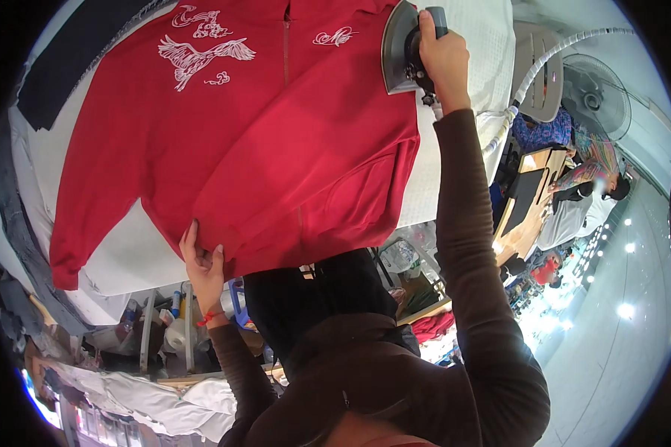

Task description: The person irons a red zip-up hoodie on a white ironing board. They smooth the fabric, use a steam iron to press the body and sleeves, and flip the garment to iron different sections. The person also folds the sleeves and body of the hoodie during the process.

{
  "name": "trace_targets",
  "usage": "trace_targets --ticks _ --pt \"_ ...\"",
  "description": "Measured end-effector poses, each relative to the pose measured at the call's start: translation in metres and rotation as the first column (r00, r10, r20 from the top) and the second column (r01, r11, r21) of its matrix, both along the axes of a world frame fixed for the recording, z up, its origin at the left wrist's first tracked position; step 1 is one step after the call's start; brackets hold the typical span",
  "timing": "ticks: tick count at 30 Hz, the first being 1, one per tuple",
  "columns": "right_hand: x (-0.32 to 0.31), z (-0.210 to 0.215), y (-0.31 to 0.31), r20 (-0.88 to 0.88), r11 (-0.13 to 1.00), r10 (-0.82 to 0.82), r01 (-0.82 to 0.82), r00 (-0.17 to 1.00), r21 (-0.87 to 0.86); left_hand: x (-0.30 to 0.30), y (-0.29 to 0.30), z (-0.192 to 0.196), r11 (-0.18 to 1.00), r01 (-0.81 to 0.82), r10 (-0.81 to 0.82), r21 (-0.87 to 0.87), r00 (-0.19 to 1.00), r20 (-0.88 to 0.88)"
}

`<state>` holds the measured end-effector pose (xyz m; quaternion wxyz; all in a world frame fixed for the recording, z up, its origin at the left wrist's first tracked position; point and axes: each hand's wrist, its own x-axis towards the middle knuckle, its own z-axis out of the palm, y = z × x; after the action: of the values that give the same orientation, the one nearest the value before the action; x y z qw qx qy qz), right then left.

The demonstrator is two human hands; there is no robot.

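Observation:
A red zip-up hooded jacket with white embroidery lies spread on a pale padded ironing table. One of its sleeves is folded slantwise across the front. My right hand is closed round the dark handle of a steam iron, whose soleplate edge overlaps the jacket's shoulder at the upper right. Down at the lower hem, near the end of the folded sleeve, my left hand touches the red cloth with its fingers apart. Part of that hand's fingers is hidden.
Dark folded cloth lies at the far left of the table. A white-wrapped hose curves on the right, beside a grey chair and a standing fan. Farther right, a person is at a wooden table. Bags fill shelving below.

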<state>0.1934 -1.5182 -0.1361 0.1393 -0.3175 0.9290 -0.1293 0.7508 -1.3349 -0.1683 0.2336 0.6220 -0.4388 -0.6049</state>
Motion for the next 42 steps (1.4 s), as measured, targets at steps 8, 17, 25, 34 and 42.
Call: trace_targets --ticks 8,17,25,34,42 --pt "0.128 -0.001 0.047 0.168 0.991 0.131 -0.131 0.977 -0.008 0.003 0.000 -0.001 1.000 -0.014 0.014 0.012 1.000 -0.006" --pt "0.301 0.027 0.115 0.319 0.793 0.563 -0.607 0.762 0.052 -0.001 -0.004 0.003 0.999 -0.010 0.009 0.040 1.000 0.008" --pt "0.204 0.023 0.174 0.121 0.888 0.354 -0.374 0.927 0.267 0.001 0.003 0.001 0.999 0.028 -0.026 -0.029 0.998 0.058" --pt "0.076 0.018 0.145 0.173 0.997 0.046 -0.056 0.984 0.056 0.002 0.001 0.001 1.000 -0.015 0.015 -0.020 1.000 0.002" --pt "0.237 0.021 0.146 0.236 0.821 0.503 -0.545 0.832 0.170 0.006 0.014 0.004 0.974 -0.222 0.221 -0.053 0.975 -0.023"
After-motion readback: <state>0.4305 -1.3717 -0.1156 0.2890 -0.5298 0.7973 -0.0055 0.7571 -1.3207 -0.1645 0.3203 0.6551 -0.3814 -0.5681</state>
